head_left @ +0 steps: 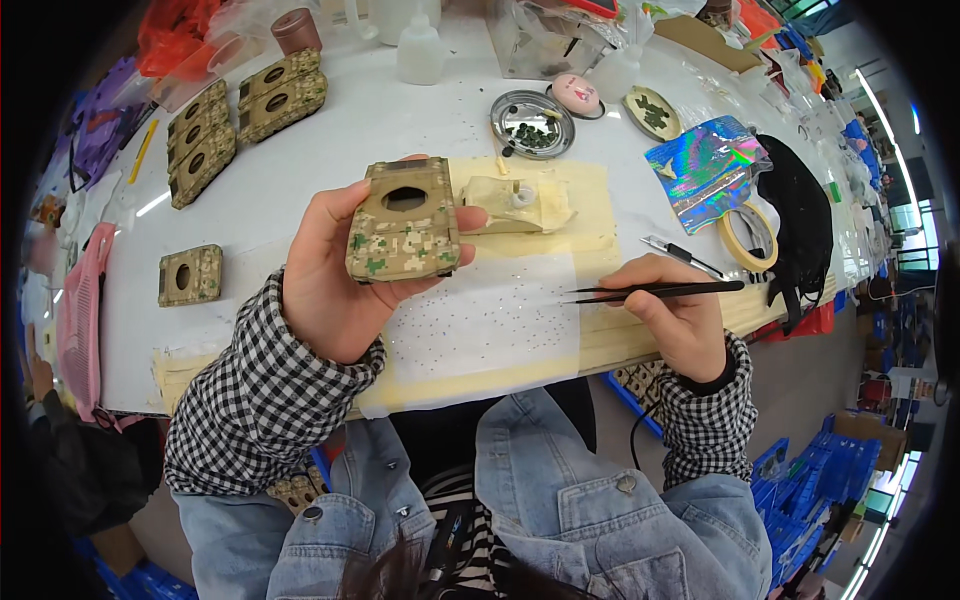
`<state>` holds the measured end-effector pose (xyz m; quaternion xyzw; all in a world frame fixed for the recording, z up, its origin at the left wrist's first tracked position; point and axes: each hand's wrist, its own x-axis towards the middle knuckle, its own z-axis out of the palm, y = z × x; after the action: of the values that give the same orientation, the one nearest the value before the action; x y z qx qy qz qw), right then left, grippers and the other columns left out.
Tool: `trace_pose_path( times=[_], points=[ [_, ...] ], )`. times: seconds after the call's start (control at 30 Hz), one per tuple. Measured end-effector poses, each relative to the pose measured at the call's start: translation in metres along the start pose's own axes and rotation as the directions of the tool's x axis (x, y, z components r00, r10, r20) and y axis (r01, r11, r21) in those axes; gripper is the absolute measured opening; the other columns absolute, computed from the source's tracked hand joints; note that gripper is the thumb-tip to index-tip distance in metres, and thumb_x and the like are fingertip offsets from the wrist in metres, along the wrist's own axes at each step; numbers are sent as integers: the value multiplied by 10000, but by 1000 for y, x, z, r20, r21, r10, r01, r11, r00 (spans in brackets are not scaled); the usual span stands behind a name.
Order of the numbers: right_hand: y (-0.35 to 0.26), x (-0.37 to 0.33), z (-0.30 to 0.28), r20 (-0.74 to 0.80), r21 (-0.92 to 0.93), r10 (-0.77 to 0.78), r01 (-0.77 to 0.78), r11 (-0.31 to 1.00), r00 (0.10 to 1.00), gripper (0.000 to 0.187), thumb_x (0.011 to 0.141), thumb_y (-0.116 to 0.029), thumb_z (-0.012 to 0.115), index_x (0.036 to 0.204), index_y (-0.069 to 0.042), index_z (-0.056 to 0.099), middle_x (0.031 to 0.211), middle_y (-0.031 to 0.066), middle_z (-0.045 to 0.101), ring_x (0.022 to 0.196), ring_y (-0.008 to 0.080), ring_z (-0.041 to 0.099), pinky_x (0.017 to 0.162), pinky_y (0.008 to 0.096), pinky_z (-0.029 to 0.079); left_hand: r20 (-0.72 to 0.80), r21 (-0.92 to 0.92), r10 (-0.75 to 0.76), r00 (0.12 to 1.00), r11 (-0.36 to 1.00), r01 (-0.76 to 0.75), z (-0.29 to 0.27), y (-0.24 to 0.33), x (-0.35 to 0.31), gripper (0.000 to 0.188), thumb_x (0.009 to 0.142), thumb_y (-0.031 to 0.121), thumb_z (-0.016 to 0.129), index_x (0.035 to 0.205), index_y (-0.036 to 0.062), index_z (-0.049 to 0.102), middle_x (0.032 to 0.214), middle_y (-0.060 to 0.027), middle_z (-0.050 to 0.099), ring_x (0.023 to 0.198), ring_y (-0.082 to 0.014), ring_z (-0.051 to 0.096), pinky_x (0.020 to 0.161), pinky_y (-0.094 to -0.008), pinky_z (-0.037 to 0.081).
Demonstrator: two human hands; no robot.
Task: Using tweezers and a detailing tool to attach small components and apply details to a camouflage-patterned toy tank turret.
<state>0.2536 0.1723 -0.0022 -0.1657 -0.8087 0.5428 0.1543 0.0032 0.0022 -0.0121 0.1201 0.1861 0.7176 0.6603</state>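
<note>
A denim jacket [625,490] fills the near edge, its lower part cut off, and a blue tray [635,390] under the table is mostly hidden from me by the right sleeve [705,425]. On the table lies smooth white paper [480,345] scattered with specks too tiny to make out.

Above the paper, the left hand [335,265] grips a shell [403,240] by its sides; the palm is hidden behind it, and so is the shell's underside. It's a boxy, round-cornered piece in tan, brown and green pixel camouflage, its oval hole nearer the far end. That holed face is turned up, and the long axis runs away from the wearer, almost straight.

The right hand [680,325] pinches slim black tweezers [700,289], their fine tips pointing left over the paper; its palm side I can't see.

Just beyond sits a cream block [535,212], partly covered by left fingers. A knife [680,255] and a tape roll [733,247] lie to the right, near crinkled, rainbow-shiny foil [705,175]. Farther off are a round dish [545,101] of small green bits, more camouflaged shells [202,125] and a cloudy plastic bottle [419,58].
</note>
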Motion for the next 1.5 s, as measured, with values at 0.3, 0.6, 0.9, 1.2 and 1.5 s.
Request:
trace_pose_path(
  times=[0.3, 0.6, 0.9, 1.2, 1.5],
  points=[
    [15, -12, 15, -33, 260, 129, -116, 959, 991, 186, 924, -104, 493, 977, 61, 560, 893, 100, 610, 820, 128, 613, 715, 230, 501, -147, 117, 47, 988, 993, -30, 11, -3, 0, 492, 937, 298, 279, 1322, -6, 323, 1191, -348, 455, 918, -313, 629, 739, -298, 567],
    [13, -11, 17, -30, 219, 165, -155, 963, 986, 177, 927, -108, 492, 975, 42, 571, 864, 84, 615, 797, 113, 610, 691, 218, 499, -19, -21, 7, 1000, 1000, -7, 2, 0, 0, 473, 925, 320, 292, 1268, 11, 393, 1161, -331, 495, 993, -372, 587, 823, -378, 523],
    [14, -11, 17, -29, 200, 165, -156, 967, 986, 177, 928, -109, 487, 970, 39, 574, 855, 79, 617, 782, 107, 607, 680, 212, 496, -22, -23, 7, 1000, 1000, -7, 2, 0, 0, 470, 926, 314, 291, 1268, 8, 391, 1165, -333, 492, 992, -372, 586, 828, -382, 519],
    [15, -11, 17, -45, 205, 162, -149, 967, 986, 187, 927, -114, 489, 962, 49, 574, 862, 85, 605, 776, 117, 609, 673, 218, 500, -19, -19, 7, 1000, 1000, -7, 2, 0, -1, 474, 925, 318, 289, 1267, 7, 394, 1169, -331, 492, 988, -369, 589, 820, -376, 518],
    [14, -11, 19, -63, 208, 173, -156, 966, 983, 183, 924, -110, 492, 952, 52, 574, 864, 83, 607, 761, 111, 599, 661, 217, 494, 14, -51, -6, 1000, 999, 7, 0, 0, 0, 472, 923, 317, 295, 1258, 2, 400, 1167, -331, 493, 1012, -374, 574, 870, -405, 489]
  ],
)
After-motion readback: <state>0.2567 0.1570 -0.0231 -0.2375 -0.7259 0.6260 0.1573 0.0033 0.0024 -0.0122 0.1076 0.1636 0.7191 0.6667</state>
